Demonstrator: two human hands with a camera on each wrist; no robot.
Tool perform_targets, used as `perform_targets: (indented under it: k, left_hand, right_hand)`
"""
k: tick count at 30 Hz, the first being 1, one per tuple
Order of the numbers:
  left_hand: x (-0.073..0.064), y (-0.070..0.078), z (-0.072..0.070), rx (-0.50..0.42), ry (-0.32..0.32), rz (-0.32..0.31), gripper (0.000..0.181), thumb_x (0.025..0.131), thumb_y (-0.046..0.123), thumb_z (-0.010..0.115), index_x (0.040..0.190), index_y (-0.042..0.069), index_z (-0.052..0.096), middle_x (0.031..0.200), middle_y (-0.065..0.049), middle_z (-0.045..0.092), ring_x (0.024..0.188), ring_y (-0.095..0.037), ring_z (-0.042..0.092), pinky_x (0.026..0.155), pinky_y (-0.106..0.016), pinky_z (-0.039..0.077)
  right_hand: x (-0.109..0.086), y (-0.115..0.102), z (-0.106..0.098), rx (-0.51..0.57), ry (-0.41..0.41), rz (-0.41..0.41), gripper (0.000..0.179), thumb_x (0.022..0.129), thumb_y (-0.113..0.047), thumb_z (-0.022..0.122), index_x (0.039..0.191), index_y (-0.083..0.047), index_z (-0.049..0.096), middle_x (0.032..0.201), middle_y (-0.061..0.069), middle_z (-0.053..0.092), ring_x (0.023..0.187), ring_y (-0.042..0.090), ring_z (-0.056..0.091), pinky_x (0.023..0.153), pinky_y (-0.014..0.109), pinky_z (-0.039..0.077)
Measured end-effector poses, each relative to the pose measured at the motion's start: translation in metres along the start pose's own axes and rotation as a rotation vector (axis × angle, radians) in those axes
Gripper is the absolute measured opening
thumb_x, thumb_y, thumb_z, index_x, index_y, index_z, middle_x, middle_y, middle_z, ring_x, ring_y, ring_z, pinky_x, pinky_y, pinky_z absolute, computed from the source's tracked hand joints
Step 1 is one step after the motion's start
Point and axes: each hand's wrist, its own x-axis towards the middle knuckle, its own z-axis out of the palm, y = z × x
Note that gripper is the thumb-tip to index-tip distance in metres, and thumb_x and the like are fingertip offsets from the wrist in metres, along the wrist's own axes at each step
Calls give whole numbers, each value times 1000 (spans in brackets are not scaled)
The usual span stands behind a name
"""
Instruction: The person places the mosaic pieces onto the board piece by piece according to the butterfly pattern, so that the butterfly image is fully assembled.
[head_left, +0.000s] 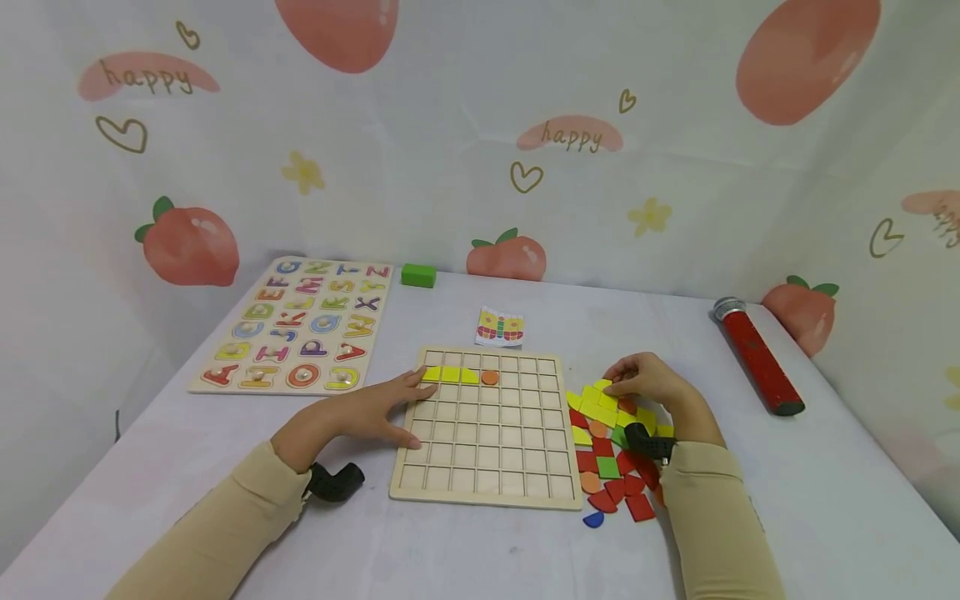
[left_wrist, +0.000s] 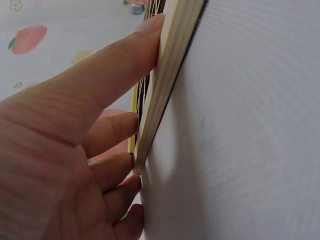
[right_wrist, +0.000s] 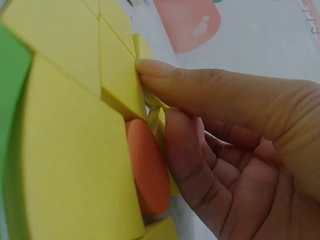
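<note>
- Right-hand grip [head_left: 647,383] pinches a yellow piece [head_left: 602,384] at the loose pile [head_left: 597,412], center right of the frame, likely by its edge to clear crowded neighbors.
- Left hand [head_left: 375,410], fingers spread, touches the wooden board [head_left: 487,433] at lower center, likely steadying it.
- Picture card [head_left: 498,327] lies higher in frame, apparently for easy viewing.

Wooden grid board [head_left: 487,435], partly filled

It lies flat, left hand [head_left: 372,408] at its left edge; three yellow pieces [head_left: 450,374] and an orange disc [head_left: 490,377] sit in its second row. Beside it, the right hand [head_left: 651,386] touches a colourful pile [head_left: 608,467].
</note>
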Motion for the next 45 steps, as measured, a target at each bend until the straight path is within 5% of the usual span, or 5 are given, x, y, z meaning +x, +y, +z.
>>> perform_targets:
  k: [20,32,45]
  left_hand:
    - [0,-3,1,-8,8,3,87,75,48,72,146,18,32,159,-7,5,146,-29,5,116,-52,17]
    - [-1,-3,1,-40,7,-10,86,75,47,73,146,20,33,159,-6,5,146,-29,4,116,-53,16]
    - [0,-3,1,-20,8,-9,87,74,50,72,146,21,32,159,-5,5,146,-28,4,116,-52,16]
  right_hand:
    - [-1,-10,2,69,11,-6,28,89,-21,63,104,2,63,87,6,63,74,18,55,70,22,50]
    - [9,-40,14,150,-119,-192,26,91,-14,60,103,8,62,89,6,66,75,15,61,76,26,56]
    - [28,-77,42,181,-172,-247,21,88,-13,64,98,5,66,83,3,68,72,16,63,74,27,56]
